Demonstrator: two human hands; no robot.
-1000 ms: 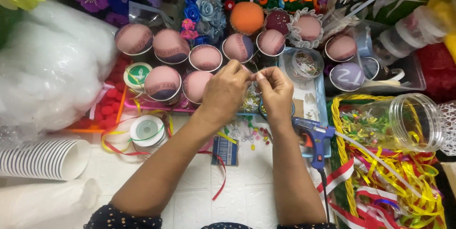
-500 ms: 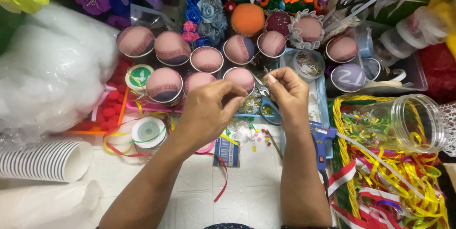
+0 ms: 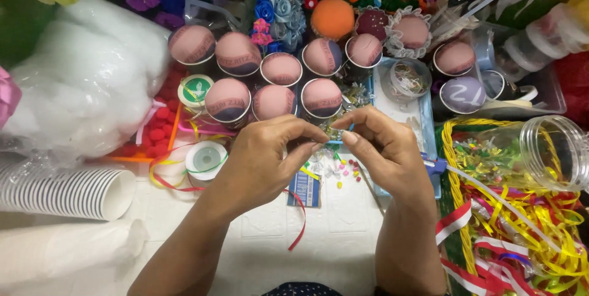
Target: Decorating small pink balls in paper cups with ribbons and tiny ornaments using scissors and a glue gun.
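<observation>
Left hand (image 3: 264, 161): we curl it over the middle of the worktop (image 3: 343, 234), fingers (image 3: 307, 142) drawn together in a pinch on a tiny glittery ornament (image 3: 333, 132).
Right hand (image 3: 386, 149): we bring it in from the other side, fingertips closed on the same small piece; we cannot tell exactly which hand bears it.
Ornament: held between our two hands, just in front of the nearest padded cup (image 3: 321, 98) and above a scatter of coloured beads (image 3: 343, 170).
Behind: rows of pink-topped padded cups, an orange ball (image 3: 332, 19) and blue fabric roses (image 3: 279, 4).
Left side: a bag of white stuffing (image 3: 86, 75), a stack of paper cups (image 3: 67, 192), a ribbon spool (image 3: 205, 159).
Right side: a clear jar (image 3: 546, 149) lying on its side in a yellow basket (image 3: 451, 185) of ribbons.
</observation>
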